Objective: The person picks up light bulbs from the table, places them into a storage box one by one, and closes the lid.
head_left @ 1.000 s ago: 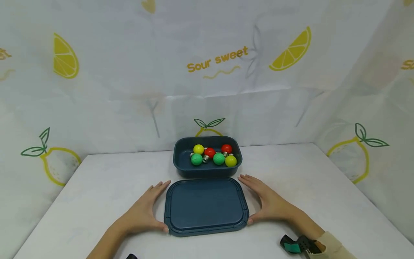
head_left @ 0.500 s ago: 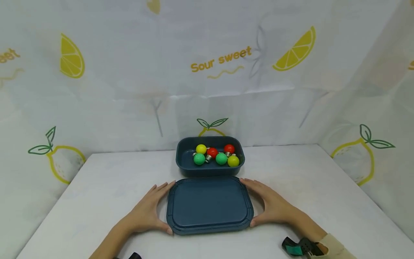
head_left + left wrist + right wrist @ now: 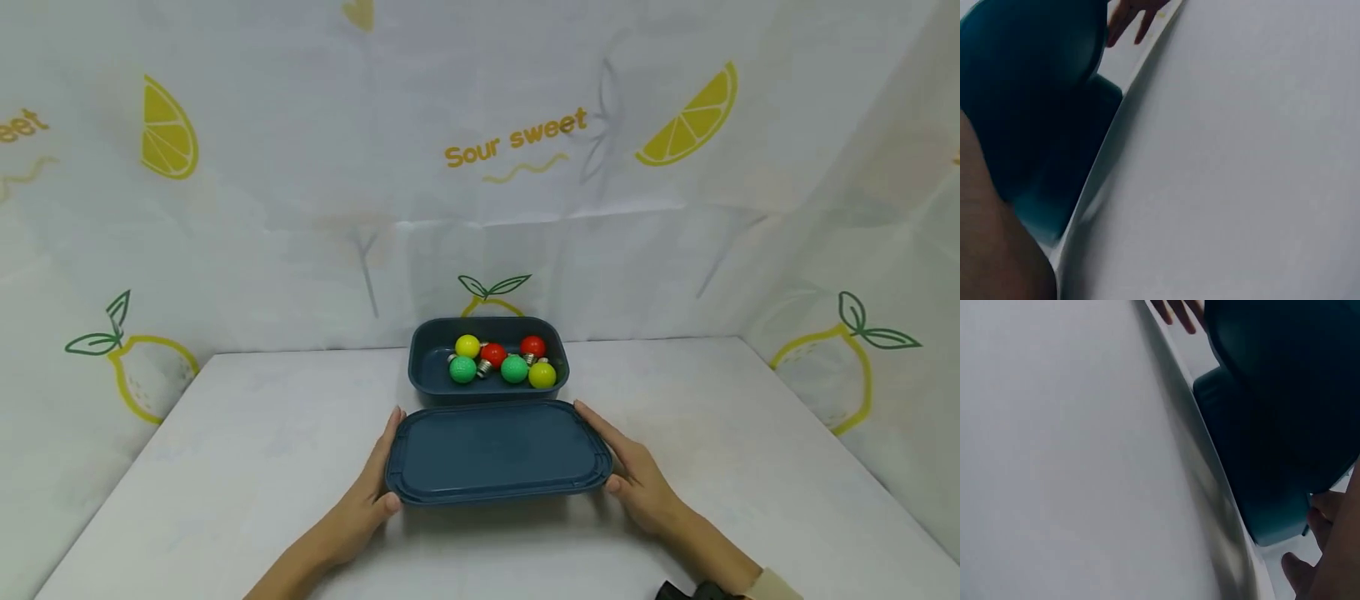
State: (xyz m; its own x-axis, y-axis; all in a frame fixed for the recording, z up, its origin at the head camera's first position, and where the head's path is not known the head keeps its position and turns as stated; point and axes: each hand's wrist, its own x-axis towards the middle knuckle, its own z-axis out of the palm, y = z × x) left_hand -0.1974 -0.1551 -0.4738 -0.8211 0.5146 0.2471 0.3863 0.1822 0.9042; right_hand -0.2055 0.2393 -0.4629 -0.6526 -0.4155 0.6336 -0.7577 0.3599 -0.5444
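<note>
A dark blue rectangular lid [image 3: 498, 450] is held off the table by both hands, its near edge raised with a shadow beneath. My left hand [image 3: 358, 510] grips the left end, thumb at the near corner and fingers along the side. On the opposite end, my right hand [image 3: 647, 492] holds it the same way. Just behind the lid stands a matching dark blue box [image 3: 487, 398], uncovered, with red, yellow and green light bulbs [image 3: 514, 368] inside. Both wrist views show the underside of the lid [image 3: 1029, 56] close over the box [image 3: 1275, 519].
A white table [image 3: 247, 450] spreads out on both sides of the hands. Behind it hangs a white cloth [image 3: 315, 275] printed with lemons and lettering, which also runs along the right side.
The lid lay flat on the table between the hands. Both hands closed onto its ends and lifted it, tilting it with the near edge up.
</note>
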